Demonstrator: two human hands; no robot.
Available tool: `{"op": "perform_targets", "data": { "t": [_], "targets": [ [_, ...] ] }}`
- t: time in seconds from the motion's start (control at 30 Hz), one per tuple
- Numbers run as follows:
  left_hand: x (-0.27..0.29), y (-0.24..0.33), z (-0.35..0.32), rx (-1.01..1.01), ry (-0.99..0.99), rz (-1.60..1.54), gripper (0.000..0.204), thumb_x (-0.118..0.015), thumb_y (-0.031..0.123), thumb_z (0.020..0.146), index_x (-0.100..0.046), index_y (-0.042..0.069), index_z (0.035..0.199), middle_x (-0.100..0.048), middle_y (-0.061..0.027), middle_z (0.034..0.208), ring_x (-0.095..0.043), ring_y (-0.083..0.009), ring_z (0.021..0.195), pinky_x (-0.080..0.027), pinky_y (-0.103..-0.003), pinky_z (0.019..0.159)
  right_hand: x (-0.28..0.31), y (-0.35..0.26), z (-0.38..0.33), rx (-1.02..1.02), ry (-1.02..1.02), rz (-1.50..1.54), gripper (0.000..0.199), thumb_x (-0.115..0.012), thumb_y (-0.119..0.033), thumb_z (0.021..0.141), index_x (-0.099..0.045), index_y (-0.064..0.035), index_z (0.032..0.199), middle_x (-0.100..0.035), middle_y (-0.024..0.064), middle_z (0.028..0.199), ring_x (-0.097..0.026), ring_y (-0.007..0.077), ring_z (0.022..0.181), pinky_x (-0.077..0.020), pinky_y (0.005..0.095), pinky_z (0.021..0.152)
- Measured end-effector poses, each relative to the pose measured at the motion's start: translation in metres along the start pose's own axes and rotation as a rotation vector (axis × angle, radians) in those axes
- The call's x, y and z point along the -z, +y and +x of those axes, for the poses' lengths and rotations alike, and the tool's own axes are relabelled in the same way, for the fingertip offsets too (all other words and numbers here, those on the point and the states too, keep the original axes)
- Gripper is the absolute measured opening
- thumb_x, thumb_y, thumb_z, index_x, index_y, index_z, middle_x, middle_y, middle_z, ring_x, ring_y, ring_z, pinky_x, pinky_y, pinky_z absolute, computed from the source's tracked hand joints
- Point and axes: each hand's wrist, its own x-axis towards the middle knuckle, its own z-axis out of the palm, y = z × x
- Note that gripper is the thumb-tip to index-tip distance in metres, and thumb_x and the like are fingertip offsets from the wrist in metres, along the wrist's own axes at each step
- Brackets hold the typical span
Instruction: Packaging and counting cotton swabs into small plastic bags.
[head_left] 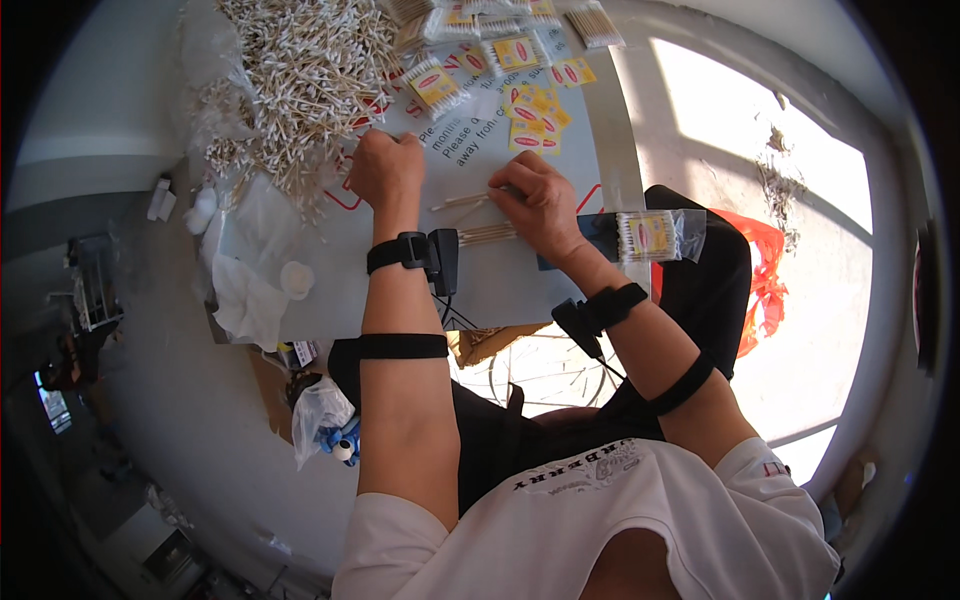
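My right hand [538,205] is closed in a pinch on a few cotton swabs [460,203], whose tips stick out to the left of the fingers. Just below it, a small row of loose swabs [487,235] lies on the grey board [390,300]. My left hand [388,170] is curled into a fist beside the right edge of a large heap of cotton swabs [310,80]; whatever it may hold is hidden. To the right of my right hand, a clear bag packed with swabs and a yellow card [648,237] lies near the board's edge.
Filled swab packs [435,85] and loose yellow cards [535,115] lie at the far side. Crumpled clear plastic [250,270] spreads along the left edge. An orange-red plastic bag [765,280] hangs to the right, past my knee. Bands with small black devices circle both forearms.
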Motion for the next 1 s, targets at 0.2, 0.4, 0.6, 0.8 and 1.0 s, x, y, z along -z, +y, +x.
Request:
{"op": "perform_targets", "data": {
  "t": [0.2,0.4,0.6,0.8,1.0],
  "targets": [
    [-0.004,-0.032,-0.006,-0.04,-0.107,0.042,0.016,-0.067,0.02,0.079,-0.071,0.006,0.085,-0.071,-0.0169,0.093,-0.068,-0.0369,0.089,-0.054,-0.045,0.078,0.006,0.004,-0.002,0.074,-0.035,-0.041,0.009,-0.072,-0.008,0.076,-0.068,-0.0062,0.084,-0.059,0.0067,0.088,-0.062,0.0262,0.079,-0.0499,0.0347,0.071],
    [-0.006,-0.059,-0.034,-0.436,-0.206,-0.115,0.006,-0.066,0.006,0.079,-0.062,0.006,0.082,-0.064,-0.0123,0.088,-0.062,-0.0335,0.087,-0.05,-0.045,0.073,0.005,0.001,0.001,0.176,-0.075,-0.191,0.012,-0.072,-0.006,0.072,-0.07,-0.0093,0.083,-0.059,0.0052,0.088,-0.063,0.0262,0.083,-0.0511,0.0368,0.072],
    [0.0,-0.039,-0.059,-0.662,-0.204,-0.06,0.019,-0.07,0.007,0.079,-0.065,0.005,0.097,-0.058,-0.0122,0.114,-0.053,-0.0319,0.112,-0.045,-0.043,0.088,0.008,0.005,-0.002,0.116,-0.077,-0.025,0.016,-0.068,0.002,0.073,-0.069,-0.0052,0.088,-0.059,0.0084,0.093,-0.062,0.0251,0.084,-0.0517,0.0329,0.075],
    [-0.023,-0.046,-0.118,-0.758,-0.064,0.029,0.07,-0.071,0.024,0.083,-0.04,-0.001,0.14,-0.035,-0.0219,0.149,-0.03,-0.035,0.141,-0.025,-0.052,0.113,0.007,-0.004,-0.008,-0.12,0.088,0.222,0.019,-0.061,0.005,0.081,-0.066,-0.0002,0.098,-0.057,0.0093,0.106,-0.061,0.0191,0.093,-0.05,0.029,0.079],
    [-0.031,-0.04,-0.111,-0.724,0.104,0.067,0.067,-0.071,0.026,0.084,-0.042,0.0,0.139,-0.04,-0.0222,0.144,-0.036,-0.0373,0.136,-0.028,-0.053,0.111,-0.001,-0.009,-0.02,-0.031,0.158,0.213,0.02,-0.061,0.004,0.083,-0.062,0.0011,0.102,-0.056,0.0114,0.108,-0.061,0.025,0.093,-0.0506,0.0308,0.082]
  ]
}}
